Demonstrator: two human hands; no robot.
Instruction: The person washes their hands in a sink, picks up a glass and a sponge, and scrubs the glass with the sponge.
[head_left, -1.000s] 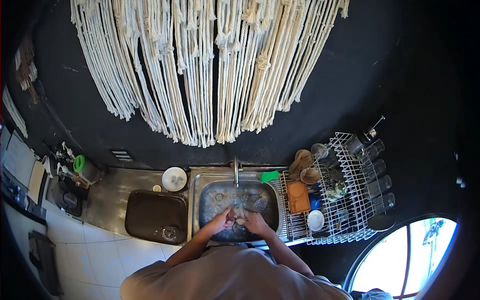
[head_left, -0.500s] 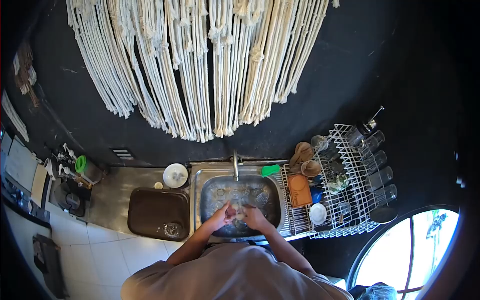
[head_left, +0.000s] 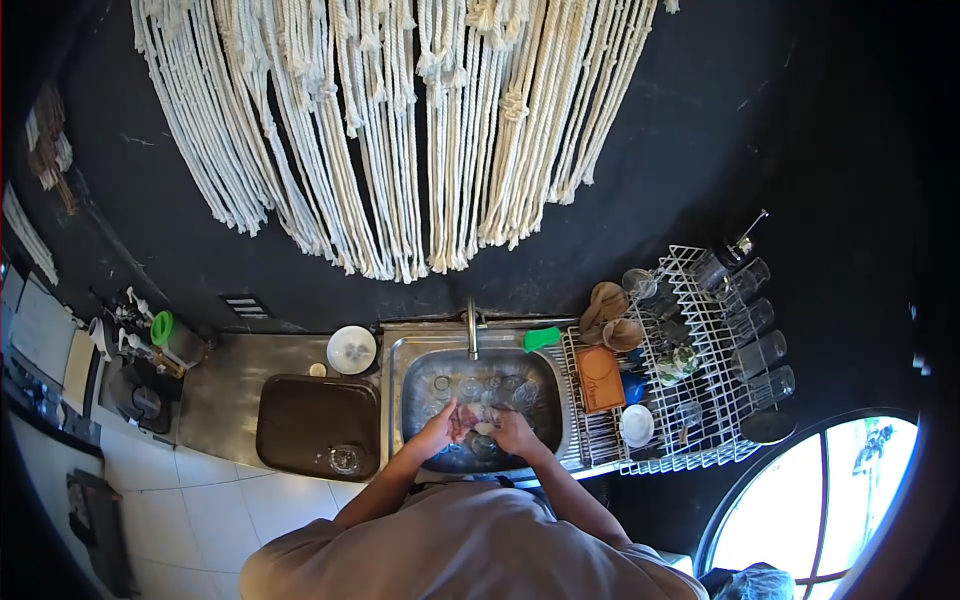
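Head view: over the sink (head_left: 393,402), a small item (head_left: 479,418) is held between left hand (head_left: 436,433) and right hand (head_left: 514,433).
Both hands are curled inward around it, equally near; its long axis cannot be told. Glassware (head_left: 525,394) is seen in the sink, a brown tray (head_left: 310,420) left of it.

A steel surface (head_left: 220,390) carries a tray (head_left: 315,420) along its near edge, a bowl (head_left: 351,350) by its back edge, a central sink (head_left: 393,400) and a rack (head_left: 683,466) toward its right end.
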